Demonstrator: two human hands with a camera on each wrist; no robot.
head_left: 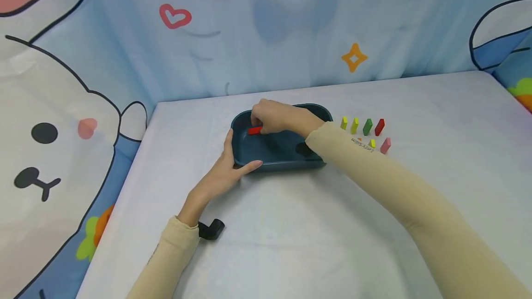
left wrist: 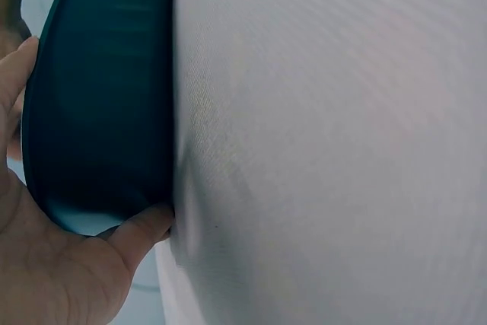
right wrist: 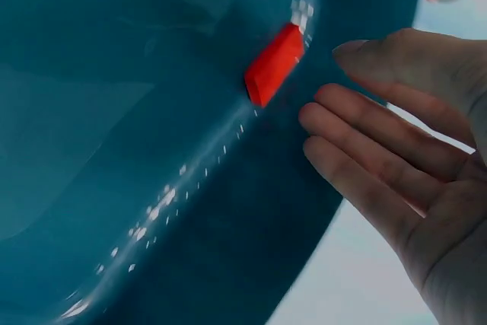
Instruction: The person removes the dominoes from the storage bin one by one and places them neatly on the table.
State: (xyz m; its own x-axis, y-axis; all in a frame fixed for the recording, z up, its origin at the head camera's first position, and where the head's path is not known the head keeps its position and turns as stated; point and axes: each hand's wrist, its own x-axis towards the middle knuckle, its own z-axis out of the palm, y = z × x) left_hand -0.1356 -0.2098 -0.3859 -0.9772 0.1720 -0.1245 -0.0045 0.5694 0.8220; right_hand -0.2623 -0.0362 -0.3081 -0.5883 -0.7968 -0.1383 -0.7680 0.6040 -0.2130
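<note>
A dark teal rectangular tray (head_left: 287,166) stands on the table, and a small red block (right wrist: 275,65) lies inside it against the far left wall. Over the tray, my right hand (head_left: 272,115) reaches in from the right. In the right wrist view its thumb and fingers (right wrist: 358,173) are apart from each other, extended beside the red block with a gap between. My left hand (head_left: 220,172) rests at the tray's near left corner, thumb along the front rim and straight fingers against the left end. The left wrist view shows that hand spread round the outer wall.
Right of the tray stand several small upright blocks, among them a green block (head_left: 367,126), a red one (head_left: 379,127), a pink one (head_left: 385,145) and yellow ones (head_left: 354,125). My right sleeve partly covers an orange piece. A black device (head_left: 213,230) sits at my left wrist. A printed curtain hangs behind.
</note>
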